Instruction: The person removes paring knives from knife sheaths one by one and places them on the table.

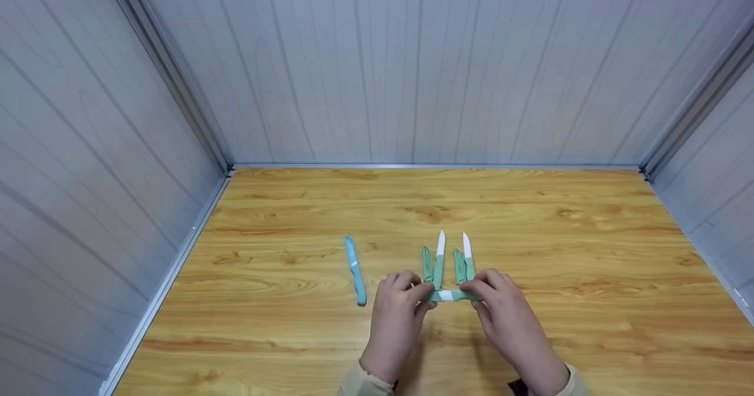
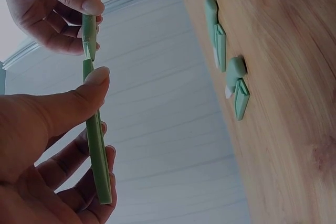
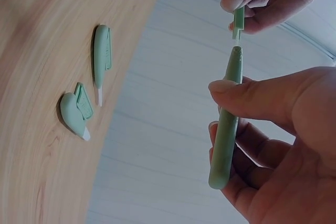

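Observation:
My left hand (image 1: 396,313) pinches a green knife sheath (image 2: 96,148) between thumb and fingers. Opposite it, my right hand (image 1: 509,313) grips the green handle of a paring knife (image 3: 224,142). Sheath and handle line up end to end over the table, and a short stretch of white blade (image 1: 446,295) shows between them; the rest of the blade is hidden, its tip end toward the sheath. Just beyond my hands lie two more green paring knives, one on the left (image 1: 439,271) and one on the right (image 1: 468,254), white blades bare and pointing away.
A green sheath (image 1: 427,264) lies left of the first bare knife, and another sheath (image 1: 459,266) beside the second. Farther left on the wooden table (image 1: 283,325) is a blue knife (image 1: 356,271) with a blue sheath over its blade. Pale panel walls (image 1: 389,78) stand around the table.

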The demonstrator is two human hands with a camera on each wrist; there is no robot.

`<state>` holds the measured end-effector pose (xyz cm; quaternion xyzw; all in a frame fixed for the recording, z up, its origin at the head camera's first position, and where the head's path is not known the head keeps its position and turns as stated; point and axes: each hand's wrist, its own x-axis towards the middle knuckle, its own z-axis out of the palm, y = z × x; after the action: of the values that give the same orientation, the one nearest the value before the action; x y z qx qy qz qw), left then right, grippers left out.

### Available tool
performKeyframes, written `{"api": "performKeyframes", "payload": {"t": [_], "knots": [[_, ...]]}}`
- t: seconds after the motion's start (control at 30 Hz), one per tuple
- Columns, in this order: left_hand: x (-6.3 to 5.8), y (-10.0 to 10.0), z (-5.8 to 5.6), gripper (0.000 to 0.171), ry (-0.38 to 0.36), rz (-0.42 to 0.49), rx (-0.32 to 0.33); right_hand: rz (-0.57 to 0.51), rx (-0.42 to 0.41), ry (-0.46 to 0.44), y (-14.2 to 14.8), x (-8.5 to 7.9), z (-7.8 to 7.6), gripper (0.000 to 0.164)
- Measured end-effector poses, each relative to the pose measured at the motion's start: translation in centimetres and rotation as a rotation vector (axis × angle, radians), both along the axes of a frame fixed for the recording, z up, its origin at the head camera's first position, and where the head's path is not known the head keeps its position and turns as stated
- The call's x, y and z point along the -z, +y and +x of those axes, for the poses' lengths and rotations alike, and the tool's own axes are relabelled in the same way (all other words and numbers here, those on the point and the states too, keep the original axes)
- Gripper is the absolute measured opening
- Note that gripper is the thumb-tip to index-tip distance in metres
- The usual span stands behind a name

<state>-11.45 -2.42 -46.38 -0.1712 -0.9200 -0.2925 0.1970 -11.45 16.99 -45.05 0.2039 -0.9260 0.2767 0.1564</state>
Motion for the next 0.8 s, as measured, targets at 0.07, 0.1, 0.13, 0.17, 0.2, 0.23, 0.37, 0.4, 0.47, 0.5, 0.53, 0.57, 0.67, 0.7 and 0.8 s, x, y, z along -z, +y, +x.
{"api": "performKeyframes", "payload": {"t": [0.07, 0.1, 0.13, 0.17, 0.2, 0.23, 0.37, 0.4, 0.47, 0.5, 0.53, 0.57, 0.67, 0.7, 0.8], "knots": [[-0.03, 0.02, 0.02, 0.020, -0.009, 0.002, 0.000, 0.000, 0.001, -0.002, 0.03, -0.01, 0.00, 0.038], [-0.02, 0.04, 0.01, 0.019, -0.013, 0.004, 0.000, 0.001, 0.002, -0.004, 0.05, -0.02, 0.01, 0.038], [0.00, 0.05, 0.01, 0.019, -0.015, 0.006, 0.000, 0.001, 0.003, -0.005, 0.06, -0.04, 0.03, 0.038], [0.01, 0.06, 0.01, 0.020, -0.016, 0.007, 0.001, 0.003, 0.004, -0.007, 0.08, -0.05, 0.04, 0.038], [0.03, 0.07, 0.01, 0.020, -0.017, 0.008, 0.002, 0.004, 0.004, -0.010, 0.09, -0.07, 0.05, 0.038], [0.06, 0.09, 0.00, 0.020, -0.017, 0.009, 0.002, 0.005, 0.005, -0.012, 0.10, -0.09, 0.06, 0.039], [0.13, 0.11, -0.01, 0.020, -0.027, 0.010, 0.004, 0.010, 0.002, -0.024, 0.17, -0.16, 0.06, 0.038], [0.13, 0.11, -0.01, 0.021, -0.031, 0.011, 0.007, 0.010, 0.003, -0.028, 0.18, -0.17, 0.06, 0.038], [0.13, 0.10, 0.00, 0.020, -0.036, 0.014, 0.007, 0.010, 0.005, -0.033, 0.23, -0.19, 0.05, 0.037], [0.12, 0.09, 0.00, 0.020, -0.037, 0.016, 0.007, 0.009, 0.008, -0.036, 0.26, -0.20, 0.05, 0.037], [0.14, 0.07, -0.02, 0.020, -0.031, 0.018, 0.008, 0.009, 0.008, -0.036, 0.28, -0.20, 0.04, 0.037], [0.17, 0.06, -0.03, 0.020, -0.024, 0.020, 0.008, 0.010, 0.010, -0.035, 0.31, -0.21, 0.04, 0.037], [0.24, 0.02, -0.11, 0.021, 0.002, 0.024, 0.006, 0.015, 0.010, -0.033, 0.37, -0.20, -0.01, 0.037], [0.27, 0.02, -0.13, 0.021, 0.009, 0.025, 0.006, 0.016, 0.008, -0.033, 0.38, -0.20, -0.02, 0.037], [0.27, 0.04, -0.12, 0.021, 0.012, 0.023, 0.006, 0.021, 0.008, -0.035, 0.43, -0.20, -0.05, 0.037]]}}
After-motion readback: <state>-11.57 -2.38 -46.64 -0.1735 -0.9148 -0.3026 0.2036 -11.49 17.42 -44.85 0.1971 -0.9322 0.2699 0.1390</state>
